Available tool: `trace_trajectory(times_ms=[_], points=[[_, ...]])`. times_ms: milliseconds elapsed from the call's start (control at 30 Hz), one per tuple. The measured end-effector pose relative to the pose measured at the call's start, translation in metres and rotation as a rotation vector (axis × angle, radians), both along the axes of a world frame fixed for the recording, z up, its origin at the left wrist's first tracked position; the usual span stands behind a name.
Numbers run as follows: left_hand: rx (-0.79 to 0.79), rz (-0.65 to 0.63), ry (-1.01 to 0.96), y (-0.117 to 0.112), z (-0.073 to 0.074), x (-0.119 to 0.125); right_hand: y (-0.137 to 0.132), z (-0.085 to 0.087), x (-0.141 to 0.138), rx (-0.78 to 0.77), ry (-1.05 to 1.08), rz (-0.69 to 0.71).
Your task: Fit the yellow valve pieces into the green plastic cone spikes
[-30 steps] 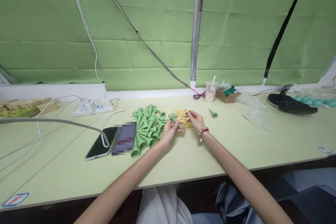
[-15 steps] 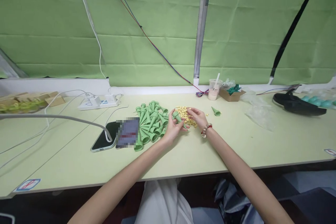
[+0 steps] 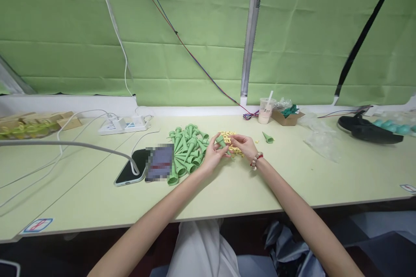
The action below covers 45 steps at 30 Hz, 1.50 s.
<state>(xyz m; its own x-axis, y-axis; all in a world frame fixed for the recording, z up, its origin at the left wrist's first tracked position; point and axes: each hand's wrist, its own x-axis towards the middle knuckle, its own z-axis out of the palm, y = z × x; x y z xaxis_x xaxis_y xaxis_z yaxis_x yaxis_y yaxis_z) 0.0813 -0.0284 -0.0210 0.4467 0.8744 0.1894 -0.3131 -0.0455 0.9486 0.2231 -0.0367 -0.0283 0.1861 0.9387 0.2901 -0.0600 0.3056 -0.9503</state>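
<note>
My left hand (image 3: pixel 213 156) is closed round a green plastic cone (image 3: pixel 221 140), gripping it between thumb and fingers over the table. Close on its right, my right hand (image 3: pixel 245 146) has thumb and forefinger pinched together beside the cone. Whatever those fingertips may hold is too small to make out. Behind and beneath both hands lies a heap of small yellow pieces (image 3: pixel 236 152), partly hidden by them. A large pile of similar green cones (image 3: pixel 188 149) spreads to the left of my left hand. One single cone (image 3: pixel 268 137) lies apart, beyond my right hand.
A phone (image 3: pixel 131 169) with a cable across it and a blurred-out flat object (image 3: pixel 160 162) lie left of the pile. Farther back are a power strip (image 3: pixel 125 127), a drink cup (image 3: pixel 264 112) and a cardboard box (image 3: pixel 286 117). Clear plastic bags (image 3: pixel 320 140) and a black object (image 3: pixel 370 130) lie right.
The cone in my left hand has turned, its narrow end now more hidden by the fingers. My right fingertips remain pinched close to it. The whole view has shifted slightly.
</note>
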Motion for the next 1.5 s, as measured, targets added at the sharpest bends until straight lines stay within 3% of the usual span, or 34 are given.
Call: trace_trajectory(times_ms=[233,533,767,1033,1367,1500], points=[[-0.008,0.034,0.021,0.003,-0.002,-0.001,-0.003,0.003,0.003,0.053,-0.166,0.018],[0.082,0.001,0.041,0.006,-0.004,0.0,-0.005,0.006,0.002,0.096,-0.315,-0.108],[0.129,0.031,0.007,0.006,-0.003,0.0,-0.007,0.008,0.002,0.124,-0.257,-0.168],[0.155,0.028,0.028,0.003,-0.003,0.001,-0.008,0.009,0.002,0.129,-0.288,-0.133],[0.378,0.105,0.174,0.0,-0.004,-0.004,-0.007,0.008,0.005,0.136,-0.285,-0.119],[0.522,0.162,0.291,0.001,0.0,-0.009,-0.006,0.007,0.003,0.046,-0.183,-0.085]])
